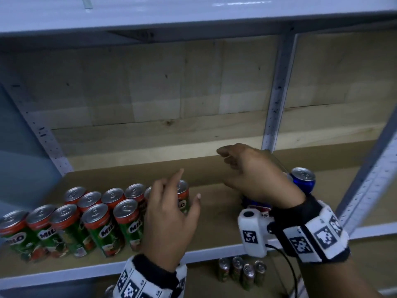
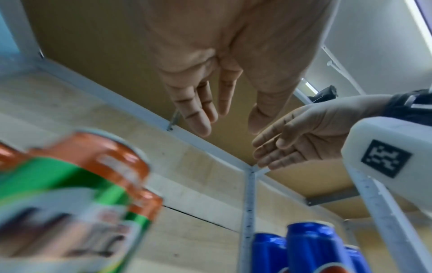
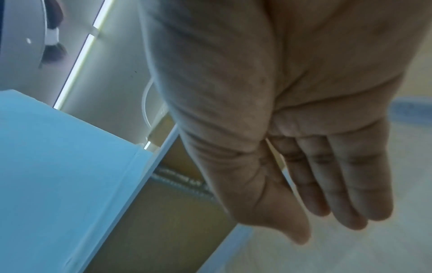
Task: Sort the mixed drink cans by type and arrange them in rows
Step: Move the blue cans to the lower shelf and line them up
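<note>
Several green and red Milo cans (image 1: 101, 224) stand in two rows on the left of the brown shelf board (image 1: 214, 214). My left hand (image 1: 171, 214) hovers at the right end of those rows with fingers spread, holding nothing; a Milo can (image 1: 183, 196) stands just behind it. My right hand (image 1: 251, 175) floats empty above blue Pepsi cans (image 1: 303, 179) at the right, fingers relaxed. In the left wrist view the left hand (image 2: 210, 103) is straight-fingered, with a blurred Milo can (image 2: 77, 194) and blue cans (image 2: 313, 247) below. The right wrist view shows the right hand (image 3: 327, 194) with straight fingers.
A grey metal upright (image 1: 277, 100) stands behind the right hand and another upright (image 1: 369, 175) at the front right. Pale wooden boards (image 1: 150, 93) form the back wall. Several more cans (image 1: 242, 272) stand on the shelf below. Another shelf (image 1: 193, 16) is overhead.
</note>
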